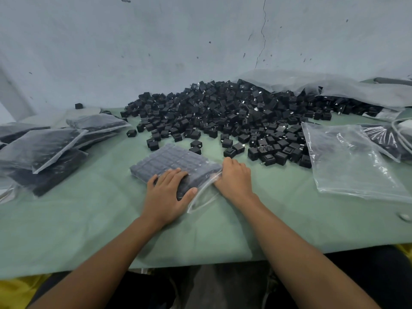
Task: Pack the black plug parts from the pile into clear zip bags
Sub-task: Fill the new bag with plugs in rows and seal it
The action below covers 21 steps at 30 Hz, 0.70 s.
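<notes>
A clear zip bag (171, 161) filled with a flat layer of black plug parts lies on the green table in front of me. My left hand (169, 192) presses flat on its near end, fingers spread, thumb at the bag's edge. My right hand (234, 179) rests at the bag's open mouth on the right, fingers bent down onto the plastic flap. Behind the bag spreads a large pile of loose black plug parts (234, 114).
Several filled bags (42, 148) are stacked at the left. Empty clear bags (347, 159) lie at the right. A big plastic sack (334, 88) drapes over the pile's far right. The table's near edge (200, 262) runs just above my lap.
</notes>
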### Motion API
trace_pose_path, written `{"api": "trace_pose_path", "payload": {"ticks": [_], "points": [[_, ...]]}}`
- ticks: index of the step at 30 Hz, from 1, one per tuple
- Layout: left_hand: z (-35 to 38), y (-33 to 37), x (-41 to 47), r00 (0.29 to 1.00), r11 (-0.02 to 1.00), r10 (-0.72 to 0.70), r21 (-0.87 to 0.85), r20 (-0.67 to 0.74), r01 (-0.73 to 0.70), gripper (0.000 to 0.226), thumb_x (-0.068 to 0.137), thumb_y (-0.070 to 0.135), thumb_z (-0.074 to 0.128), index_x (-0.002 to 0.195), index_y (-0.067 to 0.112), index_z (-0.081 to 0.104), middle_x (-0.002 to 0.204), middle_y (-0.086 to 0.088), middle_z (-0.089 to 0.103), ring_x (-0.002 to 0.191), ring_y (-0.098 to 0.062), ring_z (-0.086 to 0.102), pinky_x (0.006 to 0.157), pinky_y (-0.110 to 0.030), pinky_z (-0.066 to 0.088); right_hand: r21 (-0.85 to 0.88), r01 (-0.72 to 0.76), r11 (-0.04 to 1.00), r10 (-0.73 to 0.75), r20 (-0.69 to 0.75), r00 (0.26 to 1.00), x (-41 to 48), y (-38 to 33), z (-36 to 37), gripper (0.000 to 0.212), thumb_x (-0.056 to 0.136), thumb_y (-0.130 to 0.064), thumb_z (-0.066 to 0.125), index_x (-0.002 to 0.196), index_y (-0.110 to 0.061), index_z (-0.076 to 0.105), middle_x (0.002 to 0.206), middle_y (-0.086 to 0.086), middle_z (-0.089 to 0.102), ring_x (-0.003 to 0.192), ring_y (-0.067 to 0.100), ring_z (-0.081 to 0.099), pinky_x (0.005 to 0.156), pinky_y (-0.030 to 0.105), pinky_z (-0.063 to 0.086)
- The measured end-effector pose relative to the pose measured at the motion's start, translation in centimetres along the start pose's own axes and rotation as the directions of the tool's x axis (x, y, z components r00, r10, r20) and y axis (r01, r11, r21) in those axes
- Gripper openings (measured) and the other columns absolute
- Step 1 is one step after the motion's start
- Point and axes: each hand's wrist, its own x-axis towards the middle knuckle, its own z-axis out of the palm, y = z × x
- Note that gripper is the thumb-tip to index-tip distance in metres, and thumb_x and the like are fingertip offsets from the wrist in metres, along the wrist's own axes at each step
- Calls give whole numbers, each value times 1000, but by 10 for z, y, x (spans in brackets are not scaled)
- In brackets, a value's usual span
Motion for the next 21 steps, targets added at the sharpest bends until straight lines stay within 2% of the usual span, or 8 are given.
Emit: {"api": "trace_pose_path", "payload": {"ticks": [5, 8, 12, 15, 17, 20, 21], "points": [[2, -1, 1, 1000, 1000, -5, -17, 5, 5, 71, 89, 72, 31, 137, 28, 58, 148, 7, 54, 142, -15, 42, 119, -47, 20, 11, -69, 998, 69, -30, 997, 4, -4, 2, 30, 87, -40, 58, 101, -15, 48, 108, 5, 58, 99, 29, 51, 91, 41, 41], [3, -1, 0, 1000, 1000, -6, -8, 12, 6, 71, 89, 73, 31, 138, 29, 57, 149, 8, 52, 143, -14, 41, 120, -45, 19, 22, -73, 997, 73, -33, 997, 3, -4, 3, 35, 88, -44, 58, 103, -14, 48, 109, 6, 58, 98, 30, 52, 90, 41, 41], [3, -1, 1, 999, 1000, -2, -3, 35, 2, 76, 87, 75, 29, 143, 30, 54, 153, 8, 48, 146, -13, 36, 121, -44, 16, 67, -56, 996, 61, -78, 995, 0, 0, 4, 18, 88, -22, 57, 95, -17, 41, 107, 7, 58, 95, 29, 50, 86, 39, 39], [1, -1, 1, 999, 1000, 3, 7, 49, -3, 78, 86, 77, 28, 144, 30, 52, 154, 9, 47, 146, -13, 35, 121, -44, 13, 83, 3, 997, 1, -56, 998, -1, 8, 2, 15, 92, -23, 59, 100, -18, 47, 106, 4, 58, 94, 23, 48, 88, 37, 41], [-1, 0, 3, 998, 1000, -6, -8, 69, 6, 75, 86, 77, 30, 140, 32, 54, 148, 10, 51, 142, -13, 40, 120, -47, 16, 86, 29, 996, -25, -49, 998, -1, 11, 3, 16, 94, -27, 59, 100, -20, 46, 105, 1, 56, 91, 20, 44, 86, 35, 40], [-10, 9, 25, 988, 995, -79, -57, 130, 87, 63, 85, 79, 32, 121, 34, 59, 123, 12, 61, 118, -14, 53, 109, -47, 29, 88, 28, 996, -24, -52, 998, -2, 9, 3, 18, 93, -29, 60, 99, -22, 45, 104, -1, 54, 90, 18, 39, 85, 34, 37], [-13, 12, 34, 982, 995, -94, -27, 162, 100, 60, 87, 78, 35, 121, 34, 58, 123, 10, 61, 117, -15, 53, 109, -47, 30, 88, 21, 996, -17, -48, 999, -3, 9, 3, 19, 93, -29, 61, 99, -22, 45, 104, -2, 53, 91, 18, 40, 86, 34, 37]]}}
